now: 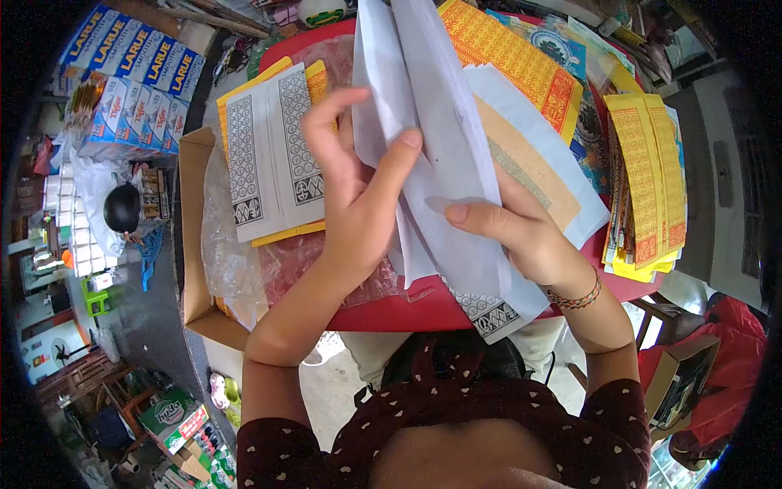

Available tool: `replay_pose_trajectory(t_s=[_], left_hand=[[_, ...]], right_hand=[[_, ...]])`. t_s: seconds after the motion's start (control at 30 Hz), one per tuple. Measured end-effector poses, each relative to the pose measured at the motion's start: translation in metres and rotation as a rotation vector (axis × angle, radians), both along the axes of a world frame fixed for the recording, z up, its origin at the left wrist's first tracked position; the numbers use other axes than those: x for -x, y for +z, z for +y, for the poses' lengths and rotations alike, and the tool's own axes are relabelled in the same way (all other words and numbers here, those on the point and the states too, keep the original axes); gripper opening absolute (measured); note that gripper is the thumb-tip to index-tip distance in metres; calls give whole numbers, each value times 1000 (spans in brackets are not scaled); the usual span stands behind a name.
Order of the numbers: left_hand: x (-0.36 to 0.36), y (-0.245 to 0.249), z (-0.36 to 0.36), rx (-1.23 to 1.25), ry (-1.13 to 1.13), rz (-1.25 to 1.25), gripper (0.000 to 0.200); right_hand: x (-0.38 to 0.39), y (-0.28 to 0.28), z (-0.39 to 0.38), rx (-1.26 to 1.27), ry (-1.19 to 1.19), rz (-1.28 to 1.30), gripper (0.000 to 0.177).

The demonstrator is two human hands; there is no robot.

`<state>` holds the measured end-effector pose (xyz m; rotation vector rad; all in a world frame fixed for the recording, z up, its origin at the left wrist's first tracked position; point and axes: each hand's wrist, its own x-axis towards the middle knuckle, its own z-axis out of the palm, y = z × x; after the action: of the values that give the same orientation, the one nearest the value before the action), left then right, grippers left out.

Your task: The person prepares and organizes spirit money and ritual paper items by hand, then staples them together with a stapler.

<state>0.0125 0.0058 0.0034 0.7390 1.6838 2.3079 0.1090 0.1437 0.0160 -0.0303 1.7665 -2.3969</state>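
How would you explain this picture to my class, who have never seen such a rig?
There is no machine here: one camera, worn on the head of a person, looks down. The bare right hand grips folded white paper sheets, thumb in front; the bare left hand has its thumb on them. Below is a red table, with a black-and-white printed sheet over yellow paper at the left and a stack of yellow-and-red printed papers at the right.

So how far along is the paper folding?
Seemingly done: the creased yellow printed sheets stacked at right. In hand: folded white paper sheets, held by the right hand, the left hand against them. Perhaps left: flat black-printed white sheets; count unclear.
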Motion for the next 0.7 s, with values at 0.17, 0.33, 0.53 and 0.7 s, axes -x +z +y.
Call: replay_pose_trajectory(t_s=[0.17, 0.33, 0.53, 0.7], left_hand=[[6, 5, -8, 121, 8, 139, 36], [4, -3, -8, 228, -60, 135, 30], [9, -4, -10, 336, -98, 62, 34], [6, -13, 12, -87, 223, 254, 27]], right_hand=[[0, -3, -1, -131, -23, 10, 76], [0, -8, -1, -289, 4, 75, 77], [0, -8, -2, -242, -21, 88, 76], [0, -8, -1, -118, -34, 26, 74]])
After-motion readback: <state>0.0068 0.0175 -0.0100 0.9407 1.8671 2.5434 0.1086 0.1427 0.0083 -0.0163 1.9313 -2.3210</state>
